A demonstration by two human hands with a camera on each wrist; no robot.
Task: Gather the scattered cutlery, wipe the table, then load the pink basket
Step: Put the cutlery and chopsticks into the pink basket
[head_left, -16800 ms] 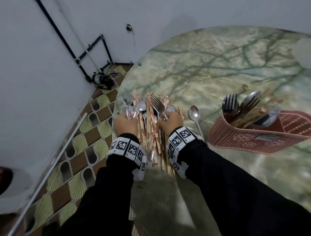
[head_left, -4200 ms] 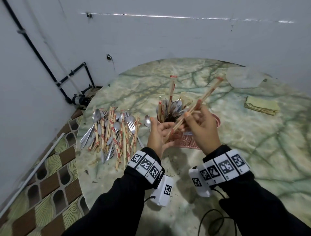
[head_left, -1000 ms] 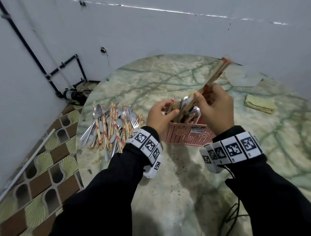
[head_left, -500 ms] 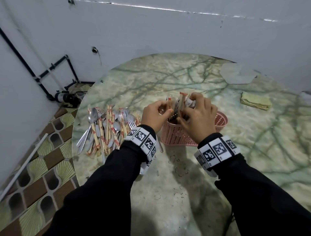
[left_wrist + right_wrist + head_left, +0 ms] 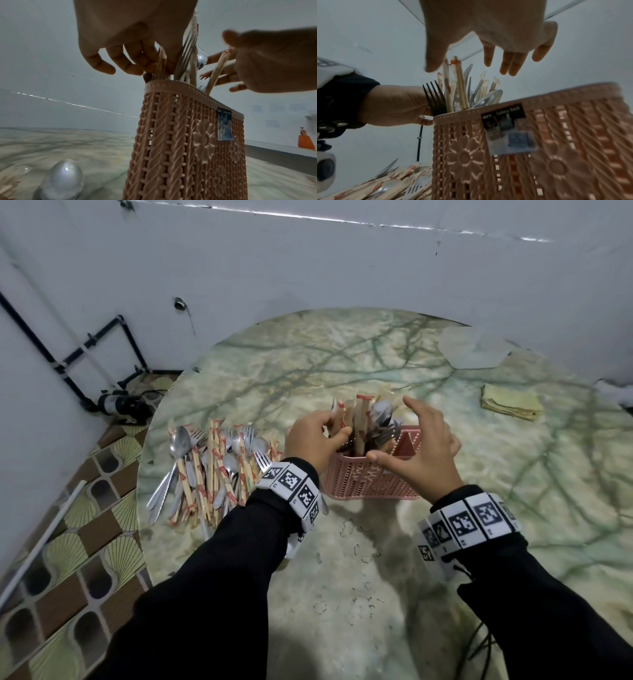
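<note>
**Q:** Head view: where does the load stand, and what are the hands doing?

**A:** The pink basket (image 5: 371, 482) stands upright on the bench (image 5: 513, 474), near centre. Its left compartment is packed with wrapped chopsticks (image 5: 359, 419), spoons and forks; the right compartment looks empty. The left hand (image 5: 313, 440) has its fingers curled round the chopsticks at the basket's left end. The right hand (image 5: 423, 451) hovers over the basket, fingers spread apart, holding nothing. The unloaded cutlery pile (image 5: 212, 470) lies on the bench to the left, just beside the left wrist. A folded cloth (image 5: 510, 404) lies far right.

**Q:** Left wrist view: confirm the grip.

**A:** The left-hand fingers (image 5: 137, 59) close on the chopstick stems just above the basket rim (image 5: 171, 85). One spoon bowl (image 5: 62, 180) rests on the bench nearby.

**Q:** Right wrist view?

**A:** The right-hand fingers (image 5: 506, 60) hang straight and separated above the stems. A dark fork (image 5: 435, 98) stands at the rim beside the left hand.

**Q:** Handling characteristics?

**A:** In my judgement, the metal pieces are stiff, smooth and likely slippery; take them in small bundles at mid-handle. The wrapped chopsticks are light, and their paper sleeves may slide or tear, so pinch the sticks themselves. The basket appears to be light openwork plastic; loaded at one end, it may tip, so steady it at the rim while inserting.
</note>
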